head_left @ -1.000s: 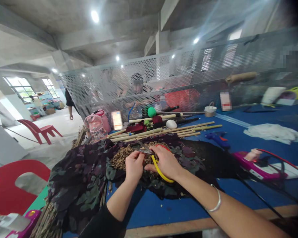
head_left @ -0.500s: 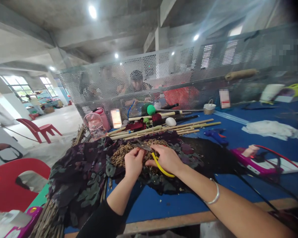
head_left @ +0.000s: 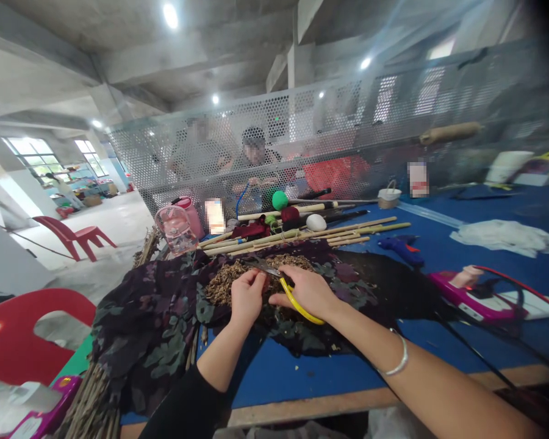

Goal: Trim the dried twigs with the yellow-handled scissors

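My right hand (head_left: 305, 289) is wrapped round a pair of scissors (head_left: 297, 302) with yellow handles. Their metal blades point up and left, past the fingertips of my left hand. My left hand (head_left: 247, 295) is closed in a pinch beside the blades; whatever lies between its fingers is too small to make out. Both hands are over a heap of brown dried plant bits (head_left: 222, 285). The heap lies on a dark cloth with a leaf pattern (head_left: 165, 329), spread over the blue table (head_left: 274, 381).
Behind the heap lie bamboo sticks (head_left: 370, 228), a green ball (head_left: 280, 200) and a white ball (head_left: 316, 222). At right are a blue glue gun (head_left: 400, 249), a magenta box (head_left: 476, 299) and white cloth (head_left: 507, 236). A perforated metal screen (head_left: 201, 152) stands behind, people beyond it.
The view has shifted slightly. Both hands and the scissors keep nearly the same place over the heap. The dark object at the far left edge has mostly gone from view.
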A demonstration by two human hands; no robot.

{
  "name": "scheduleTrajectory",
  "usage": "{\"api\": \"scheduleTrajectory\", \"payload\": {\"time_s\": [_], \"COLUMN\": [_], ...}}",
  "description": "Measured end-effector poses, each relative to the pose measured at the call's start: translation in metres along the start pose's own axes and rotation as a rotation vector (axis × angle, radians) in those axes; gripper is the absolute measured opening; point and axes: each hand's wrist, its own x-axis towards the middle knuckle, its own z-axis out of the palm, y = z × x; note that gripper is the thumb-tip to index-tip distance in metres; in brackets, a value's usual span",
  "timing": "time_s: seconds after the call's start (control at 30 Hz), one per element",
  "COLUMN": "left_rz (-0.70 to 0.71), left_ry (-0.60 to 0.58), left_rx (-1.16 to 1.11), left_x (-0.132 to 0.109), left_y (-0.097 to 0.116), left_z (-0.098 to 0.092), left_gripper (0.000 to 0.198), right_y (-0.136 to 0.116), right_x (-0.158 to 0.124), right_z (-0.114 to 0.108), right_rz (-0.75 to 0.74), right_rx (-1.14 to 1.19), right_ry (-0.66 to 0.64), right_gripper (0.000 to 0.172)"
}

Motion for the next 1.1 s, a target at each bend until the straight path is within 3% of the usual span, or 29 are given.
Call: {"api": "scheduleTrajectory", "payload": {"time_s": [0.23, 0.6, 1.1], "left_rz": [0.013, 0.071, -0.055], "left_ry": [0.018, 0.041, -0.036], "left_rx": [0.048, 0.27, 0.03], "left_x": [0.001, -0.002, 0.004], "left_y": [-0.001, -0.001, -0.011], "left_z": [0.001, -0.002, -0.001], "left_gripper": [0.023, 0.025, 0.024], "right_y": [0.001, 0.001, 0.002], "right_x": [0.0, 0.0, 0.0], "right_z": [0.002, 0.001, 0.001], "right_rz": [-0.027, -0.021, 0.012], "right_rx": [0.019, -0.042, -0.059], "right_ry": [0.004, 0.004, -0.034], "right_gripper": [0.067, 0.056, 0.051]}}
